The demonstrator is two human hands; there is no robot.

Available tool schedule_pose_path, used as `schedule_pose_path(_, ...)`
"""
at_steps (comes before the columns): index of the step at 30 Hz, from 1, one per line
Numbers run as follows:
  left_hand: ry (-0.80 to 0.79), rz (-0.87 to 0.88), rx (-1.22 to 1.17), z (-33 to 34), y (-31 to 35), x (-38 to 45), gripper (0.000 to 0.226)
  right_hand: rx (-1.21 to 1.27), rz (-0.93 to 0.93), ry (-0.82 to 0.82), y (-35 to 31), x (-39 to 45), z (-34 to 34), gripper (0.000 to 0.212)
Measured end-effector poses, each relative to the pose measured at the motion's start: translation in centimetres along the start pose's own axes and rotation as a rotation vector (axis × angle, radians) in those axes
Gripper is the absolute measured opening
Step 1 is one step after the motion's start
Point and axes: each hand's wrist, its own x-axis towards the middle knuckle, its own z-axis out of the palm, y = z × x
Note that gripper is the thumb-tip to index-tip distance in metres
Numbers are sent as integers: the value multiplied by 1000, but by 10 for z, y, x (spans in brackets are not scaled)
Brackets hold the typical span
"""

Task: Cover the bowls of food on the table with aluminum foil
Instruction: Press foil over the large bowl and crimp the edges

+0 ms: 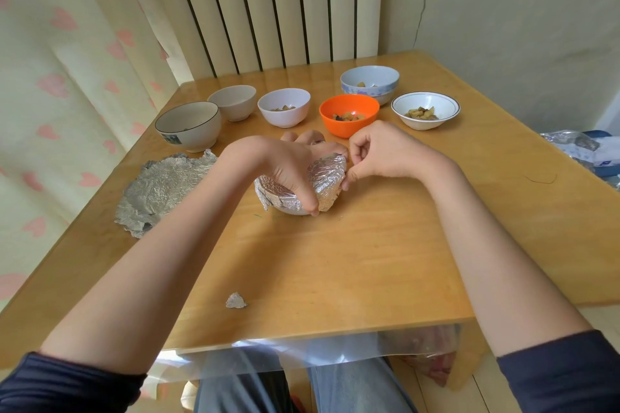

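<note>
I see the left hand (288, 164) gripping the foil-covered bowl (295, 189) at mid-surface (352, 255), thumb down its near side. The right hand (379, 152) pinches the foil at the bowl's right rim. Behind stand six uncovered bowls; a crumpled foil sheet (164, 189) lies left.

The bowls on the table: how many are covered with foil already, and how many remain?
None looks finished. In hand: the left hand and right hand press foil around one white bowl. Six bowls behind are uncovered, among them the orange bowl. A crumpled foil sheet lies at the left.
</note>
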Motion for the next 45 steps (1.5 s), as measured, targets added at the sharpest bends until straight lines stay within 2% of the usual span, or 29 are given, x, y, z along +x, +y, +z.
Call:
schedule_pose_path(7,-1,5,0,0,1,0,98,273,-17,-80,12,-8,9,37)
schedule_pose_path(16,-3,9,-4,0,0,1,99,306,-21,-77,9,-6,5,31)
schedule_pose_path(22,-1,-24,1,1,1,1,99,112,-1,79,14,1,5,53)
schedule_pose_path(26,12,-91,-3,1,4,3,99,62,39,207,13,-14,7,47)
schedule_pose_path(29,-8,-134,50,-1,7,5,109,-40,44,198,5,-34,12,39)
schedule_pose_path(32,-61,-114,59,-7,7,2,128,-195,50,150,-7,-53,29,40)
schedule_pose_path(35,-55,-70,72,-14,3,-4,144,-315,35,228,-17,-57,40,44)
schedule_pose_path(40,-47,-19,43,-9,-2,-8,121,-384,28,296,-20,-56,46,48)
schedule_pose_path(45,-28,-11,18,-6,-6,-1,115,-358,-14,279,-16,-54,45,38)
